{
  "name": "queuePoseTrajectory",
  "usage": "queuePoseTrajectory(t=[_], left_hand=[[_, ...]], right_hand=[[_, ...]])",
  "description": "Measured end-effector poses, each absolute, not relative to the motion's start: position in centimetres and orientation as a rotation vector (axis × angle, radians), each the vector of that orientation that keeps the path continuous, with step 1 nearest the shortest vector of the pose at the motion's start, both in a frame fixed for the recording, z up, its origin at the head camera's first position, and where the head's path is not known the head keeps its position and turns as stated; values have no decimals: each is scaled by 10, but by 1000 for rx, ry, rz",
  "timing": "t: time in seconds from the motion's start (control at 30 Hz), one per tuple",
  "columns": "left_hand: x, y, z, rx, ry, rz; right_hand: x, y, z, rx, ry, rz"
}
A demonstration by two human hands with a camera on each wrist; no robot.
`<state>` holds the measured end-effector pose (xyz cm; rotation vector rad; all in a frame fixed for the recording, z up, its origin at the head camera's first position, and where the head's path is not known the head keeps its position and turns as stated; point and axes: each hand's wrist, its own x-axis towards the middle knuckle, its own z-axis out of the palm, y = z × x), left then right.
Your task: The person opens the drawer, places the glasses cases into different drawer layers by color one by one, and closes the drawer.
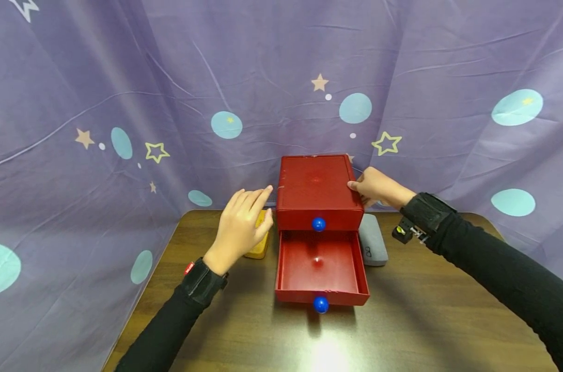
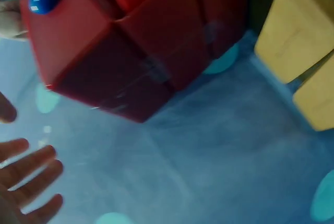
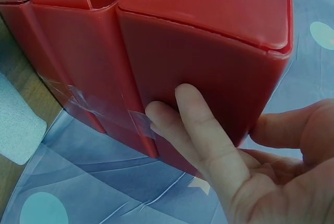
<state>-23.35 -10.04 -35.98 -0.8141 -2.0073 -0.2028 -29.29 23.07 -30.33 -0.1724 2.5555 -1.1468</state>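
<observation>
On the wooden table (image 1: 425,320), at its far middle, stands a red two-drawer box (image 1: 316,183) against the purple curtain (image 1: 123,77). Its lower drawer (image 1: 321,263) is pulled out toward the near side, blue knob (image 1: 321,304) in front; the upper drawer is closed, with its own blue knob (image 1: 318,224). At the box's right far corner the right hand (image 1: 376,188) holds it, fingers (image 3: 209,130) lying on the side wall. Left of the box the left hand (image 1: 241,227) hovers with fingers spread and relaxed, gripping nothing, above a yellow block (image 1: 259,248). Right of the box lies a grey case (image 1: 373,240)
</observation>
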Motion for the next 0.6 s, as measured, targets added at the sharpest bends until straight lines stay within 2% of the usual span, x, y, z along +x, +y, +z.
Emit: queuePoseTrajectory(t=[0.33,0.6], left_hand=[[-266,-107,-404,-554,-2452,-310],[-278,-102,-422,-389,-2714,-440]], right_hand=[[-292,229,-303,-165,2583,-1142],[-290,229,-302,-162,2576,-1174]])
